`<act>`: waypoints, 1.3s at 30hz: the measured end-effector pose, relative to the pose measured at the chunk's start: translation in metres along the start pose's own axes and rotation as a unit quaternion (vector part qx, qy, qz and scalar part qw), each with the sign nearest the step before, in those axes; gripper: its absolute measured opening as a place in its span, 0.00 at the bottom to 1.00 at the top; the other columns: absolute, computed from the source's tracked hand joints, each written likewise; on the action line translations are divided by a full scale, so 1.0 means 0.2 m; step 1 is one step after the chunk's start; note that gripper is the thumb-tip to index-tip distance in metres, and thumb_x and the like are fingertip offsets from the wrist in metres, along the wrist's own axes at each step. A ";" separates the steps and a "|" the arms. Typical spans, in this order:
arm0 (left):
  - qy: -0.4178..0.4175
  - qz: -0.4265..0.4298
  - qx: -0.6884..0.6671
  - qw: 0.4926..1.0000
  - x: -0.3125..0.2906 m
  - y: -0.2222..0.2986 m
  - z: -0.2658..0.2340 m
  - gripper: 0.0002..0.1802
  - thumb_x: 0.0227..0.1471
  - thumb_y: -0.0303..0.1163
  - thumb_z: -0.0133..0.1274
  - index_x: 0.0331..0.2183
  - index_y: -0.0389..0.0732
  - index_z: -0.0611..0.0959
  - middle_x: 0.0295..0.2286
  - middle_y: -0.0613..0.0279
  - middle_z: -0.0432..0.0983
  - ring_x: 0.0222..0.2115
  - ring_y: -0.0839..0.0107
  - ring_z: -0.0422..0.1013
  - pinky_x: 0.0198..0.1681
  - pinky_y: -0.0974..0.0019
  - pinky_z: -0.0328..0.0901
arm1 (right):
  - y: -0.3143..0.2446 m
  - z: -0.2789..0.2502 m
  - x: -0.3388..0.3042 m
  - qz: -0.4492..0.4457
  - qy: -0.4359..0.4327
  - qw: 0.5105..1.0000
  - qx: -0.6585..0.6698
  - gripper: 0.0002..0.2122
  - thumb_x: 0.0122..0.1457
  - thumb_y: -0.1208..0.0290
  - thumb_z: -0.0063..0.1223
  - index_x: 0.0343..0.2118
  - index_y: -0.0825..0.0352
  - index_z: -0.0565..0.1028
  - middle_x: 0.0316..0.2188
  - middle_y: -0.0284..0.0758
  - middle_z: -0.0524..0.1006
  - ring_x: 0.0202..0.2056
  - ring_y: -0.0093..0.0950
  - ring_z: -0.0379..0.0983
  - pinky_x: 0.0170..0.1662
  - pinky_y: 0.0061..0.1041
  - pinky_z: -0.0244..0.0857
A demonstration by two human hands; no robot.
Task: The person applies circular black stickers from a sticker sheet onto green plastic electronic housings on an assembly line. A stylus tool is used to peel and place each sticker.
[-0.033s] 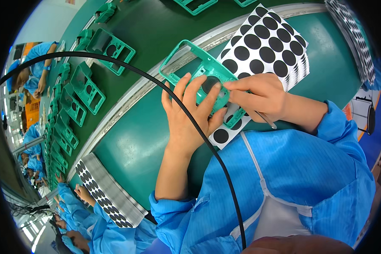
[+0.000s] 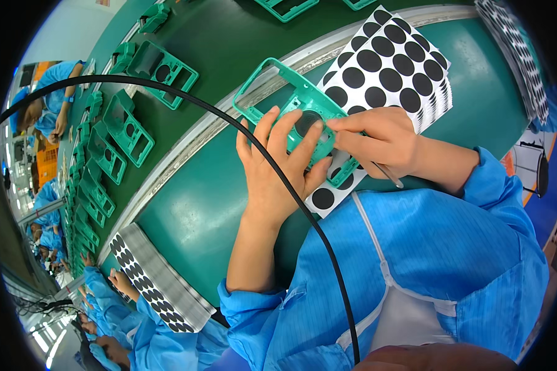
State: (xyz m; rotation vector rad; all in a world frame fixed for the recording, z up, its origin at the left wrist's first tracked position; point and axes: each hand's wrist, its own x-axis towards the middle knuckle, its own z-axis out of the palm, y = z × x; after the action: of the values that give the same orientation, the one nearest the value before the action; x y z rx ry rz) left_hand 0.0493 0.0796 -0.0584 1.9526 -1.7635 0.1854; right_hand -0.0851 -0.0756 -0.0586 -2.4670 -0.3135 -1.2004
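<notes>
A black cable (image 2: 303,210) is arching across the view, passing over the wearer's left hand, and the wearer's blue smock (image 2: 414,247) is filling the lower part. The left hand (image 2: 277,176) is spreading its fingers over a green frame (image 2: 317,101) and is gripping it, the thumb lying along its lower side. The right hand (image 2: 380,142) is meeting the frame from the other side, its forefinger resting near the black disc (image 2: 306,123) set in it; this hand is also closing around a thin metal tool (image 2: 390,175), whose end is sticking out below the palm. The two hands are working close together, holding the frame above the table (image 2: 195,207). A dotted white sheet (image 2: 323,198) is showing beneath the frame, and a stack of dotted sheets (image 2: 391,79) is lying just beyond the right hand. Another dotted stack (image 2: 161,281) is sitting farther left. Past the metal rail (image 2: 185,142), more green housings (image 2: 130,127) are standing in a row on the dark green belt (image 2: 213,37). Co-workers in blue (image 2: 59,93) are sitting along the far left.
</notes>
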 end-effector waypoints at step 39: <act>0.008 -0.005 -0.019 1.000 -0.05 0.00 -0.09 0.28 0.33 0.43 0.61 0.42 0.49 0.79 0.43 0.63 0.67 0.48 0.59 0.61 0.53 0.40 0.48 | -0.11 -0.01 0.08 0.102 0.004 0.993 0.067 0.07 0.42 0.84 0.56 0.27 0.68 0.76 0.29 0.36 0.77 0.20 0.25 0.72 0.19 0.18 0.64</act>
State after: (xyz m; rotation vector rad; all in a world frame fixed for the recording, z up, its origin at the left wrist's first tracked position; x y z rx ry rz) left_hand 0.0513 0.0965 -0.0474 1.9280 -1.7350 0.1631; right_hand -0.0838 -0.0554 -0.0394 -2.3151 -0.1306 -1.0685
